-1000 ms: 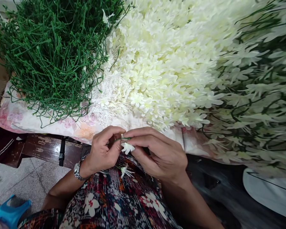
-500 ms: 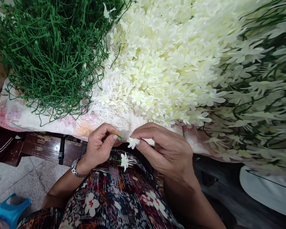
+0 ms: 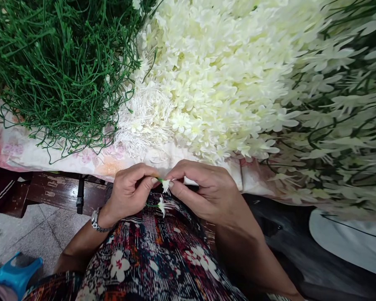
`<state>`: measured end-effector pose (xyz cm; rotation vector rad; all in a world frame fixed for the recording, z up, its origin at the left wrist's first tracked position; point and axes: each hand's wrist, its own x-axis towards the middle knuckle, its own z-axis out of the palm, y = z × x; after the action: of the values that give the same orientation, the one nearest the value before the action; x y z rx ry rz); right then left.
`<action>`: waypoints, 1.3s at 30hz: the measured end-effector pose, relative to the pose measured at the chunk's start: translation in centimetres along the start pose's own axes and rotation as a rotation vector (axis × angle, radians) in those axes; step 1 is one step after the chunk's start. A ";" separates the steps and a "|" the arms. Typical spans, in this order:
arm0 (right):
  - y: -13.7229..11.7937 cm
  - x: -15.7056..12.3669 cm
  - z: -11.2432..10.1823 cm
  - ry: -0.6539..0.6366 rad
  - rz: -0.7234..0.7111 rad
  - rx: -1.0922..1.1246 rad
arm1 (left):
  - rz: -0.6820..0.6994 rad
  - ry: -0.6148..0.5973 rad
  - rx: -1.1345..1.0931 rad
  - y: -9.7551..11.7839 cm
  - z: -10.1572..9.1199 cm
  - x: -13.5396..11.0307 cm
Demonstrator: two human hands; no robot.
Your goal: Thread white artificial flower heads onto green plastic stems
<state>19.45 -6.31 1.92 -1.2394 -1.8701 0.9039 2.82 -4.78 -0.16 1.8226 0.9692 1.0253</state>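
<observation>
Pinching the green stem (image 3: pixel 159 179), your left hand (image 3: pixel 130 190) aims it lengthwise at the white flower (image 3: pixel 166 185) your right hand (image 3: pixel 210 193) pinches. Just beyond both runs the floral cloth (image 3: pixel 109 165) edge.

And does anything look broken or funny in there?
Yes: the brown wood below the flowery cloth, at left, has pale, scuffed patches, as if its finish wore off. The white flower in the right hand shows no clear damage.
</observation>
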 end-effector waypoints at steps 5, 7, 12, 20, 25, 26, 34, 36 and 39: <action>0.3 0.1 -0.1 -0.039 -0.010 -0.060 | 0.088 -0.063 0.148 -0.2 0.0 0.0; 0.3 0.2 -0.2 -0.051 -0.020 -0.083 | 0.110 -0.085 0.194 -0.4 0.0 -0.1; 0.4 0.4 -0.3 -0.072 -0.056 -0.141 | 0.191 -0.131 0.349 -0.9 -0.1 -0.4; 0.4 0.2 -0.2 -0.111 -0.035 -0.222 | 0.243 -0.195 0.465 -1.2 -0.1 0.1; 0.4 0.1 -0.2 -0.132 -0.037 -0.273 | 0.264 -0.228 0.521 -1.0 -0.1 0.3; 0.4 0.1 -0.1 -0.117 -0.037 -0.278 | 0.254 -0.228 0.511 -1.0 -0.1 0.3; 1.0 0.0 0.7 -0.050 0.010 -0.185 | 0.192 -0.211 0.341 -1.5 0.0 0.3; 1.1 0.0 0.9 -0.050 0.016 -0.155 | 0.191 -0.201 0.315 -1.5 0.0 0.4; 1.3 -0.1 1.0 -0.047 0.034 -0.109 | 0.191 -0.185 0.277 -1.6 0.0 0.5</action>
<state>19.24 -6.19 0.30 -1.3296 -1.9633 0.8656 2.65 -3.74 -1.49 2.2313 0.8702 0.8457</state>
